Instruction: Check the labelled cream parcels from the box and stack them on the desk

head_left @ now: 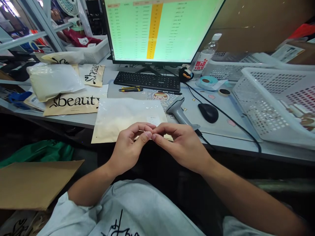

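Observation:
My left hand [130, 144] and my right hand [180, 142] meet fingertip to fingertip at the desk's front edge. Both are closed in a pinch, and whatever may be between the fingertips is too small or hidden to make out. Behind them lies a white and cream mailing bag [125, 114] with a small printed label [154, 120]; its near edge hangs over the desk edge, and my hands cover part of it. A grey barcode scanner [180, 113] rests just beyond my right hand, at the bag's right side.
Filled mailing bags [55, 82] are piled on the left. A keyboard [147, 81], yellow-black cutter [131, 88] and monitor [157, 32] stand behind. Rightward are a mouse [208, 112], its cable, a tape roll [208, 82], a bottle [205, 57] and a white basket [261, 105]. A cardboard flap [36, 183] juts up lower left.

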The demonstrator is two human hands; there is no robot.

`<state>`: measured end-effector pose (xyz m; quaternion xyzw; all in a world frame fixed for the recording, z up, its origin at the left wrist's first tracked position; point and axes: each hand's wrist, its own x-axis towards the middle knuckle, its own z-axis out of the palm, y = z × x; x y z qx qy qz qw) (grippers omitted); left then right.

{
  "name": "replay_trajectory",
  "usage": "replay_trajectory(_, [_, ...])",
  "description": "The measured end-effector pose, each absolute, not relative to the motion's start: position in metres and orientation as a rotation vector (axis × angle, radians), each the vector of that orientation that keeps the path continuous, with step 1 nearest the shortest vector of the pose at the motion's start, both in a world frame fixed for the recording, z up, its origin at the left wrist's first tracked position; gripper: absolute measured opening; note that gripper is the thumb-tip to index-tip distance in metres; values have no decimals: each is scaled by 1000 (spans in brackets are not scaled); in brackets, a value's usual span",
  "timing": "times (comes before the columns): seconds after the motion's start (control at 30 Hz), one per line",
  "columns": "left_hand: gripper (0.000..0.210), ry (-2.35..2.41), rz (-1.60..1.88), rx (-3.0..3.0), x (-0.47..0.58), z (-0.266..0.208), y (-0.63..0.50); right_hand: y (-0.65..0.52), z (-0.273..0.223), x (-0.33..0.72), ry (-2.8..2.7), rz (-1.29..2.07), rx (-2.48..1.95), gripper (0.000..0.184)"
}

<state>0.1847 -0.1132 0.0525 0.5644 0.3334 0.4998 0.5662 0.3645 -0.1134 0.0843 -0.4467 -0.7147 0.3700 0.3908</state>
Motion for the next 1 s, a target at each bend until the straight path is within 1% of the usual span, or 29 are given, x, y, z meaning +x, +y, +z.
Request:
replay_trajectory(0.2, [13,924,1096,1526,180,60,-115,-115,89,365,-1837,925,-1154,19])
replay_trajectory(0.43, [15,989,903,1971,169,79,-110,-119,88,367,-1943,964,-1187,20])
replay_trajectory(0.53, [16,956,662,2178,165,78,-109,-118,92,374,-1959,900,-1222,19])
replay_trajectory(0.63, [18,834,316,2300,157,67,-109,-117,102,386,-1856,636,-1276,15])
replay_trajectory(0.67, [17,837,268,2292,153,64,-109,-117,105,389,-1832,579,-1277,14])
replay_trajectory(0.73, [16,901,351,2198,146,61,-107,-120,106,392,-1859,589,-1237,13])
replay_trajectory(0.87, [19,835,791,1852,142,65,-108,-129,94,387,-1983,744,-1111,12])
replay_trajectory(1.0, [19,728,1011,1683,155,61,-115,-133,80,382,-2026,715,-1032,11])
